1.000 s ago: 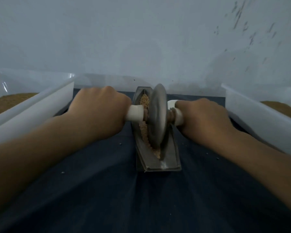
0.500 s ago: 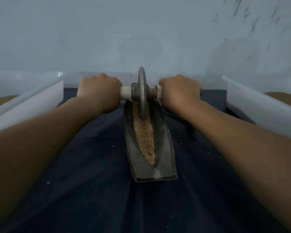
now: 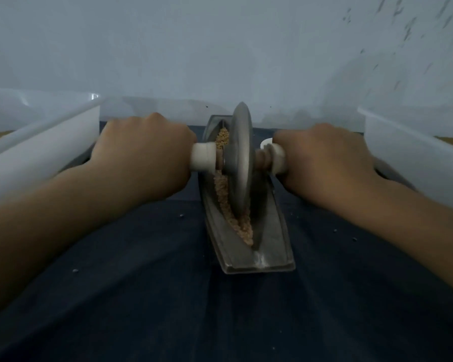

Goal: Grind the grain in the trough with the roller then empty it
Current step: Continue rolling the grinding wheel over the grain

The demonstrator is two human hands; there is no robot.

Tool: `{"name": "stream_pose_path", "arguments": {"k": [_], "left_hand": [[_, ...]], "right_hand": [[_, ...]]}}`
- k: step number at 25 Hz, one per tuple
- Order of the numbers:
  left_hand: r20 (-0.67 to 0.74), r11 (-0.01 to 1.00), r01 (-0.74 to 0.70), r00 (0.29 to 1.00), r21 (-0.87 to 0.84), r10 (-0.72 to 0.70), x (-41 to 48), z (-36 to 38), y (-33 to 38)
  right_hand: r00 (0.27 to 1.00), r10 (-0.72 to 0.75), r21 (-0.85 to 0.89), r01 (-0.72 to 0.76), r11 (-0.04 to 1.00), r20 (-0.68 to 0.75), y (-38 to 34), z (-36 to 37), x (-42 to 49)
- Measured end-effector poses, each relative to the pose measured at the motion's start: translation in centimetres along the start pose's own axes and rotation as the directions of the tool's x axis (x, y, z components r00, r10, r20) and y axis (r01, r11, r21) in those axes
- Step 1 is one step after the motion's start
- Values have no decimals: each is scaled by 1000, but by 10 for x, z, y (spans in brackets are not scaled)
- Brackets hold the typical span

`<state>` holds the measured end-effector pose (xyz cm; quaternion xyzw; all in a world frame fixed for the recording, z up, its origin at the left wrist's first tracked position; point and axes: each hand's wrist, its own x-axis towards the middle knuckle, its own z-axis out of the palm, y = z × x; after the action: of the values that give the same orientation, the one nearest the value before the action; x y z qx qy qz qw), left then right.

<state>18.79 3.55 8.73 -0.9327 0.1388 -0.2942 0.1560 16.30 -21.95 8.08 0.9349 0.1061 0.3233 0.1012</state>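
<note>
Grain (image 3: 221,194), coarse and tan, fills the boat-shaped metal trough (image 3: 270,246); both hands grip the disc roller's (image 3: 239,163) white handles.

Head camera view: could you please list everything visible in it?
trough: one, grey metal, centre of the cloth
roller: one, grey disc with white handles, standing in the trough
grain: tan, along the trough's groove
cloth: one, dark blue, beneath the trough
left bin: one, white, left edge, brown contents
right bin: one, white, right edge, brown contents
specks: several, dark, scattered on the cloth
wall: one, pale grey, behind
left hand: one, grips the roller's left handle
right hand: one, grips its right handle
</note>
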Motion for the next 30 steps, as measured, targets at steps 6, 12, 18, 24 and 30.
{"name": "stream_pose_path", "arguments": {"k": [6, 12, 18, 24, 30], "left_hand": [[208, 983, 145, 971, -113, -120, 67, 25, 2], [22, 991, 70, 997, -112, -68, -14, -6, 6], [7, 996, 18, 1000, -87, -17, -18, -10, 0], [-15, 998, 59, 998, 27, -58, 61, 11, 12], [-71, 1000, -9, 997, 25, 11, 5, -10, 14]], "right_hand": [[988, 106, -2, -106, 994, 117, -11, 29, 79], [1000, 0, -71, 1, 997, 13, -10, -4, 11], [1000, -1, -70, 0, 998, -14, -4, -13, -5], [984, 177, 47, -176, 983, -11, -5, 60, 59], [998, 32, 45, -30, 999, -57, -4, 19, 5]]}}
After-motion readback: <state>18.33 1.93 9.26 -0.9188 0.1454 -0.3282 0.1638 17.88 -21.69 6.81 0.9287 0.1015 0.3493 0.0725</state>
